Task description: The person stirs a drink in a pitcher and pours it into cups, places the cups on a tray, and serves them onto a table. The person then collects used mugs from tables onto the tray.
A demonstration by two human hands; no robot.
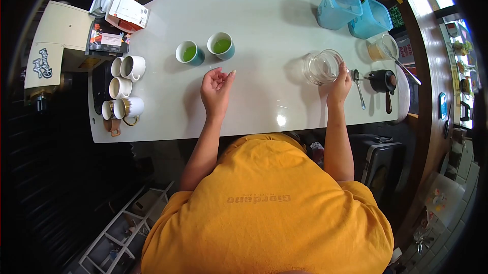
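Note:
My right hand (339, 88) is closed on the side of a clear glass jug (322, 66), which looks empty and stands on or just above the table at the right. My left hand (216, 89) is loosely curled with the thumb apart and nothing visible in it. Just beyond its fingers are two blue-green cups with white insides, a left cup (195, 59) and a right cup (230, 53). Both contain bright green liquid. A metal spoon (360, 91) lies to the right of my right hand.
White mugs (133, 67) stand on a dark tray at the left, below coffee bags (108, 37) and a cream machine (46, 65). Two blue containers (335, 12) are at the back right. A black handled pot (380, 82) and a glass with a spoon (382, 49) stand near the right edge.

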